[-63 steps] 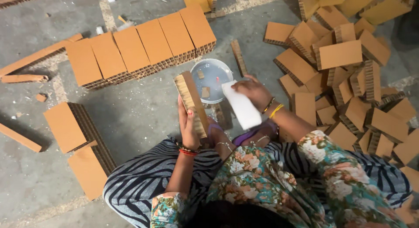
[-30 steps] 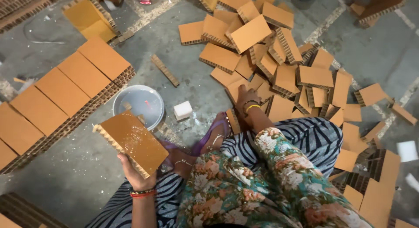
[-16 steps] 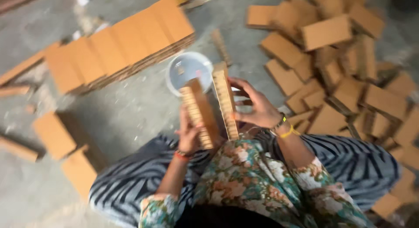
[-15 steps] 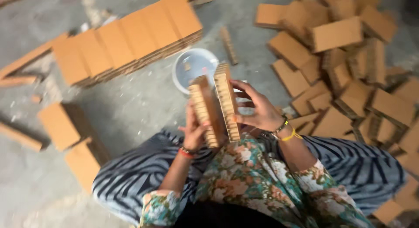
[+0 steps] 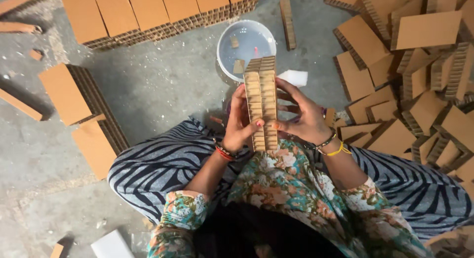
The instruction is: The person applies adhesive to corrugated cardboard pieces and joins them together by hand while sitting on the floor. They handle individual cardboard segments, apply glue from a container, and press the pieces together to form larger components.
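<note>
1. Two honeycomb cardboard blocks (image 5: pixel 262 107), pressed face to face and upright, serve as the landmark, held over the person's lap.
2. Left of the blocks, the left hand (image 5: pixel 240 124) wraps its fingers closed around their left side.
3. Right of the blocks, the right hand (image 5: pixel 302 116) clamps the other side, fingers spread.
4. Just beyond the blocks sits a white bowl (image 5: pixel 247 45).
5. Far right of the blocks lies a heap of loose cardboard pieces (image 5: pixel 419 80).
</note>
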